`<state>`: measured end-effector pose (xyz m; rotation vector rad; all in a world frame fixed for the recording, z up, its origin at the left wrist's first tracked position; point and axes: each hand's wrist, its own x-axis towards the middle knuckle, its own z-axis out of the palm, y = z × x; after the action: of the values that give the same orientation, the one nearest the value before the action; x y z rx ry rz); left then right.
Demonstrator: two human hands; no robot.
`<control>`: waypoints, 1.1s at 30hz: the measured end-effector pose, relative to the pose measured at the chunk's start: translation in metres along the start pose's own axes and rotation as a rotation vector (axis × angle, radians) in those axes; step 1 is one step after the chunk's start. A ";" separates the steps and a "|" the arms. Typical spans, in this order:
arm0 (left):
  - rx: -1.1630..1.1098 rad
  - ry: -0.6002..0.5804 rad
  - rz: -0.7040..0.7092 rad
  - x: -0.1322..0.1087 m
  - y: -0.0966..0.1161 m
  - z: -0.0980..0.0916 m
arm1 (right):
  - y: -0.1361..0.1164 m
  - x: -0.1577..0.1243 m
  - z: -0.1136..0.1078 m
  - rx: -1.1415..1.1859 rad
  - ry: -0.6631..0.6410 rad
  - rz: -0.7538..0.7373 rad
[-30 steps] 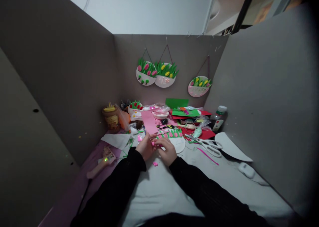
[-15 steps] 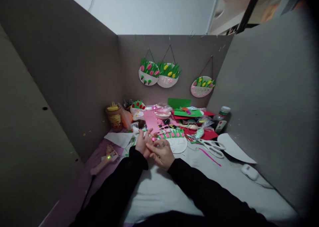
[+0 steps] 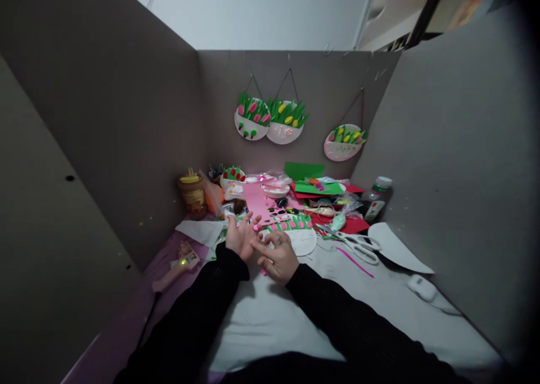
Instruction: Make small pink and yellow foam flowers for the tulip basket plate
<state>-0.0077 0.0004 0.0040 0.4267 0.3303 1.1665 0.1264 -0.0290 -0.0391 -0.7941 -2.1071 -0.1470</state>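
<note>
My left hand (image 3: 240, 239) is turned palm up, its fingers spread. A small pink piece (image 3: 255, 227), perhaps modelling clay, shows at its fingers; whether they hold it I cannot make out. With the index finger stretched out, my right hand (image 3: 278, 258) touches the left palm. Anything under that fingertip is too small to see. Another pink bit (image 3: 264, 271) shows just below the right hand. Behind the hands lies a white paper plate (image 3: 306, 242) with green paper grass and pink tulips, partly covered by the right hand.
White-handled scissors (image 3: 358, 243) and a magenta strip (image 3: 355, 262) lie to the right, beside a cut white plate (image 3: 396, 249). A pink glue gun (image 3: 176, 271) is at the left. Pink paper (image 3: 255, 201) and green sheets lie behind. Three tulip plates hang on the back panel (image 3: 219, 91).
The left hand has shifted slightly left and opened flatter. The right index finger stays on its palm. A pink bit now shows below the right hand. The view has tilted a little.
</note>
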 end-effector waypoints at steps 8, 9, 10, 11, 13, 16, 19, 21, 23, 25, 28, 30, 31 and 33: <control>-0.033 -0.004 0.038 0.000 0.004 0.000 | -0.003 0.003 -0.001 -0.012 -0.005 -0.001; -0.030 -0.003 0.054 -0.001 0.005 0.000 | -0.003 0.002 -0.002 -0.006 -0.022 -0.025; -0.021 0.001 0.063 -0.001 0.006 0.000 | -0.003 0.002 -0.002 -0.001 -0.040 -0.046; -0.008 0.003 0.061 -0.001 0.006 0.001 | -0.003 0.002 -0.002 0.004 -0.053 -0.053; 0.013 0.004 0.037 -0.002 0.005 0.001 | -0.003 0.002 -0.001 0.006 -0.048 -0.019; 0.015 0.005 0.033 -0.002 0.004 0.001 | -0.001 0.002 -0.001 0.008 0.000 0.025; 0.008 0.006 0.061 0.000 0.004 -0.001 | -0.002 0.002 -0.002 0.031 -0.005 -0.045; 0.006 0.004 0.048 0.002 0.003 -0.001 | -0.003 0.002 -0.002 0.032 -0.028 -0.054; 0.004 0.004 0.033 0.002 0.002 -0.001 | -0.004 0.003 -0.002 0.011 -0.033 -0.013; 0.004 0.004 0.038 0.001 0.000 0.001 | -0.004 0.004 -0.003 -0.012 -0.009 0.017; 0.007 0.003 0.045 0.000 -0.002 0.003 | -0.004 0.004 -0.004 0.002 0.038 -0.012; 0.008 0.011 0.020 -0.001 -0.004 0.005 | -0.004 0.005 -0.004 0.035 0.082 -0.007; 0.012 0.015 -0.003 -0.001 -0.005 0.006 | -0.004 0.006 -0.003 0.054 0.110 0.009; 0.023 0.014 -0.051 -0.002 -0.007 0.008 | -0.004 0.007 -0.002 0.093 0.166 0.045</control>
<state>0.0013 -0.0054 0.0078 0.4286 0.3653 1.1176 0.1220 -0.0298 -0.0318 -0.7473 -1.9242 -0.0874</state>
